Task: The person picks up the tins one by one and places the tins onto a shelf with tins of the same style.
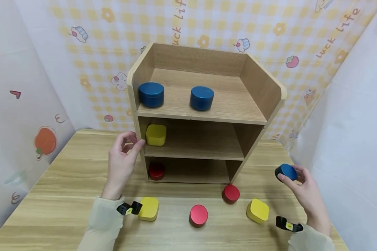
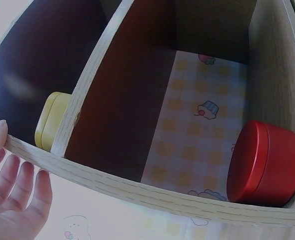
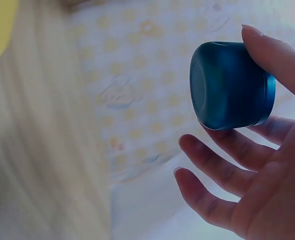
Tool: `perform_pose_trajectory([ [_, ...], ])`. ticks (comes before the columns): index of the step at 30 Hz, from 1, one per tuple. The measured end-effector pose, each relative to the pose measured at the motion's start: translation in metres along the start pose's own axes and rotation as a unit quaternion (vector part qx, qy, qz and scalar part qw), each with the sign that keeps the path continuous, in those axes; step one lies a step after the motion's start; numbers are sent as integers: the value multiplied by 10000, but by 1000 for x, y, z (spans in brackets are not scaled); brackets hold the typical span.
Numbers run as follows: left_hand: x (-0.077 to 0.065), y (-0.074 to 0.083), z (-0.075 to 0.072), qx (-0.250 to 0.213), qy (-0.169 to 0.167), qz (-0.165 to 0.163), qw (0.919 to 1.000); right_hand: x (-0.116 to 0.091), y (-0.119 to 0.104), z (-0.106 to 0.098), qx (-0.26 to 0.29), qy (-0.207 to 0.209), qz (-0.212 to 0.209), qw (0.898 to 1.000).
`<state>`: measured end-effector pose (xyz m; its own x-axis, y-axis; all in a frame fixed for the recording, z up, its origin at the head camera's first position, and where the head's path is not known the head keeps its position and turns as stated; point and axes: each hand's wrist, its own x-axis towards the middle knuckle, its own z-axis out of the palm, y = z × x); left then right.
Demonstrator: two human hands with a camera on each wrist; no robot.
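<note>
At the far right my right hand (image 1: pixel 308 191) holds a round blue tin (image 1: pixel 286 172) above the table, pinching it between thumb and forefingers. In the right wrist view the other fingers are spread below the blue tin (image 3: pixel 232 85). My left hand (image 1: pixel 122 160) is at the left side panel of a wooden shelf (image 1: pixel 194 120), its thumb on the front edge and its fingers along the outer side. Two blue tins (image 1: pixel 151 94) stand on the top board. Below them, a yellow tin (image 1: pixel 156 135) sits on the middle level and a red tin (image 2: pixel 270 162) on the bottom one.
On the table (image 1: pixel 66 184) before the shelf lie a yellow tin (image 1: pixel 149 209) near my left wrist, a red tin (image 1: pixel 198 215) in the middle, another red tin (image 1: pixel 231 194) by the shelf's right foot and a yellow tin (image 1: pixel 258 211) towards my right wrist. A patterned cloth (image 1: pixel 207 21) hangs behind.
</note>
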<state>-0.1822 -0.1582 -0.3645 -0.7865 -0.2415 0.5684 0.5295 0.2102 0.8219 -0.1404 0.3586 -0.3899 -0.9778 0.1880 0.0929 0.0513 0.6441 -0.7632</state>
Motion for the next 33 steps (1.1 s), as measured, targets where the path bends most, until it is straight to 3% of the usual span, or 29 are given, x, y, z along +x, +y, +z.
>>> perform_pose_trajectory([
  [6, 1, 0, -1, -37, 18, -24, 10000, -3, -24, -3, -35, 421, -634, 9971],
  [13, -1, -4, -2, 21, 68, -4, 10000, -13, -52, -7, -52, 568, -874, 9945],
  [18, 1, -3, 0, -5, 15, 92, 10000, -24, -69, -6, 251, 708, -1250, 9893],
  [27, 1, -2, 0, -11, 35, 95, 9999, -38, -105, 4, 889, 494, -2436, 9645],
  [33, 1, -1, 1, -58, 24, 83, 9999, -43, -128, 15, 1143, 347, -2905, 9494],
])
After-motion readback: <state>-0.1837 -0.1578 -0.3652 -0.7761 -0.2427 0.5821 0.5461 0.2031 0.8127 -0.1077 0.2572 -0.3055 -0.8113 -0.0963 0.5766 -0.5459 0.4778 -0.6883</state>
